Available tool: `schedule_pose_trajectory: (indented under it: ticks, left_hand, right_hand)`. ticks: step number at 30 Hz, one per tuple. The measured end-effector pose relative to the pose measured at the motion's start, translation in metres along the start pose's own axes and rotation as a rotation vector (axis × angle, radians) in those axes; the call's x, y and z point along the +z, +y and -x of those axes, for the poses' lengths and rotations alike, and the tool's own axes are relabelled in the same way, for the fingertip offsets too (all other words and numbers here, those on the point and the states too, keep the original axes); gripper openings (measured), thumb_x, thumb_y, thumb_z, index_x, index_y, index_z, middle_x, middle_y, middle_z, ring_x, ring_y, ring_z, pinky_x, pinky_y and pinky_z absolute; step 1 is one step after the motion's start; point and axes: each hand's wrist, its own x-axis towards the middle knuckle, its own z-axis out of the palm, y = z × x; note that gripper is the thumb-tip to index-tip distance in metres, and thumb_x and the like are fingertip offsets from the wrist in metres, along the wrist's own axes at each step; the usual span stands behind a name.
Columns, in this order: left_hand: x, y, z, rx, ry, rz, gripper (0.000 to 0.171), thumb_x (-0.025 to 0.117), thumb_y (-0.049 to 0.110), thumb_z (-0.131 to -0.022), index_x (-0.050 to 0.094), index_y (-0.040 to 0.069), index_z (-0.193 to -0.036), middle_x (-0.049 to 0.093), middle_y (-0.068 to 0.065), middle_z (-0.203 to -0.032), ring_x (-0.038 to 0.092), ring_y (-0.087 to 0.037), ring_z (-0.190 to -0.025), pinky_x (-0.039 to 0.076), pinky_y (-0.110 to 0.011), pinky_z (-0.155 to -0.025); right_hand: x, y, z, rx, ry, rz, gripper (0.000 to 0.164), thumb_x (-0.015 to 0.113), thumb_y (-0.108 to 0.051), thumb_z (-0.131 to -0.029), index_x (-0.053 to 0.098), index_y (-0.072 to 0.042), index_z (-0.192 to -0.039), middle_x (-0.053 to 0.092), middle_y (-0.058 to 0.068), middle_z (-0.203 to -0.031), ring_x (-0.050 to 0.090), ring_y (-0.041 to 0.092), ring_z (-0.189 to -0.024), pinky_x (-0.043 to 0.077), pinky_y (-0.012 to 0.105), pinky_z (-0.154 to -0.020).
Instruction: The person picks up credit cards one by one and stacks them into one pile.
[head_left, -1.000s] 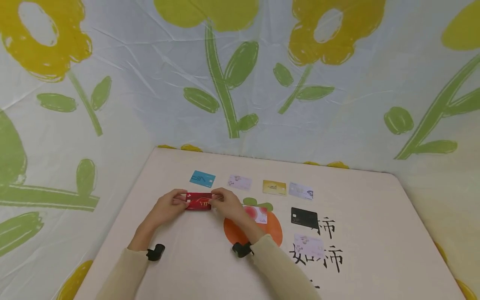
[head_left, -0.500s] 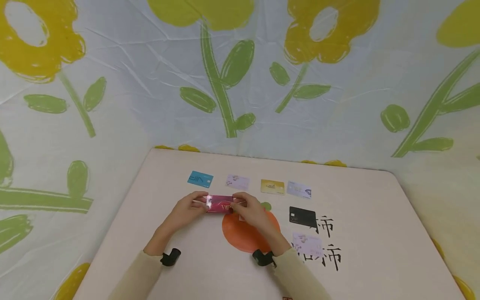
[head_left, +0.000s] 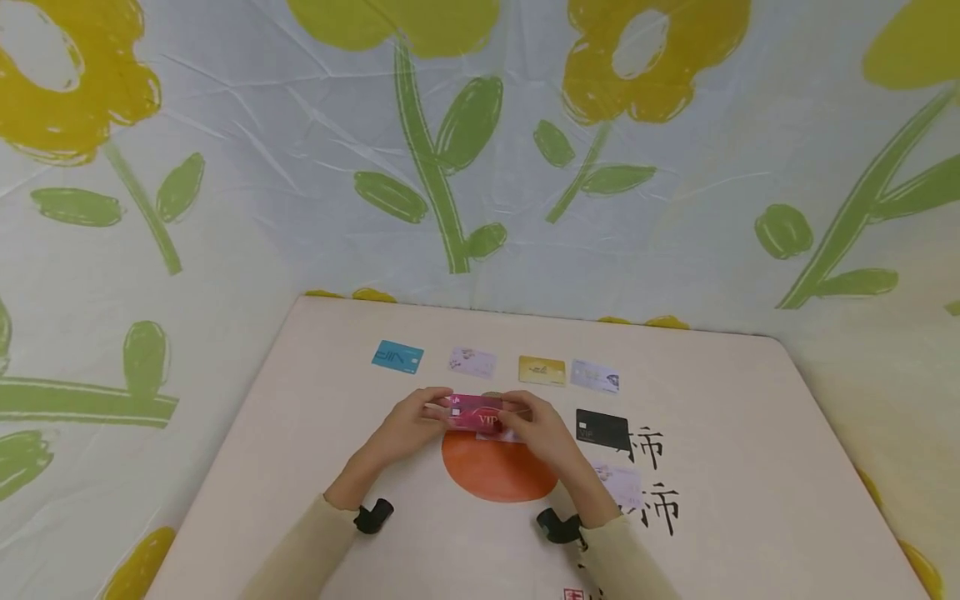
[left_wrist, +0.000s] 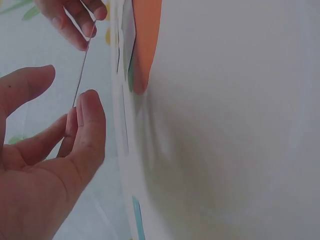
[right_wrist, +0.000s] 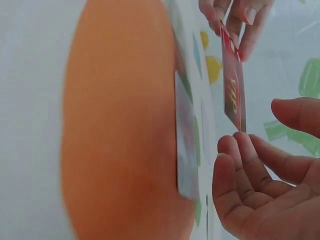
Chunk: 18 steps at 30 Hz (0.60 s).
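Note:
A red VIP card (head_left: pixel 474 413) is held up over the table between both hands. My left hand (head_left: pixel 411 428) holds its left end with the fingertips, and my right hand (head_left: pixel 546 432) has the right end. Seen from the left wrist, the card (left_wrist: pixel 83 67) shows as a thin edge at the fingertips. The right wrist view has the card (right_wrist: pixel 232 82) tilted on edge, its lower corner at my right fingertips, with the thumb standing off. Below lies a pinkish-white card (head_left: pixel 491 436), partly hidden, on a printed orange persimmon (head_left: pixel 498 471).
Along the back lie a blue card (head_left: pixel 398 357), a pale lilac card (head_left: pixel 472 362), a gold card (head_left: pixel 542 370) and a silvery card (head_left: pixel 596 376). A black VIP card (head_left: pixel 602 428) and another lilac card (head_left: pixel 621 486) lie at the right. The pink table (head_left: pixel 750 433) meets a flowered cloth behind.
Both hands have carried the red card rightward, from near the blue card to above the persimmon print and the pinkish-white card. The cards on the table keep their places.

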Motion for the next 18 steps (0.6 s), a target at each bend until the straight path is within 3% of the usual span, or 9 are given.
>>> schedule_pose_trajectory:
  ticks: [7, 18]
  left_hand:
    - [0.017, 0.003, -0.005, -0.001, -0.088, -0.008, 0.056, 0.071, 0.015, -0.093, 0.05, 0.001, -0.143, 0.058, -0.011, -0.126, 0.062, -0.027, -0.109, 0.056, -0.037, -0.086]
    - [0.033, 0.003, -0.016, 0.044, -0.137, -0.086, 0.057, 0.07, 0.01, -0.092, 0.049, -0.004, -0.142, 0.056, -0.015, -0.122, 0.062, -0.026, -0.106, 0.056, -0.036, -0.084]
  right_hand:
    - [-0.013, 0.013, 0.01, 0.017, 0.032, 0.035, 0.033, 0.065, -0.014, -0.098, 0.063, -0.005, -0.13, 0.066, 0.007, -0.11, 0.063, 0.027, -0.103, 0.054, 0.044, -0.089]
    - [-0.022, 0.024, 0.012, 0.06, 0.055, 0.057, 0.031, 0.063, -0.013, -0.099, 0.064, -0.006, -0.129, 0.064, 0.008, -0.11, 0.061, 0.03, -0.106, 0.052, 0.046, -0.092]
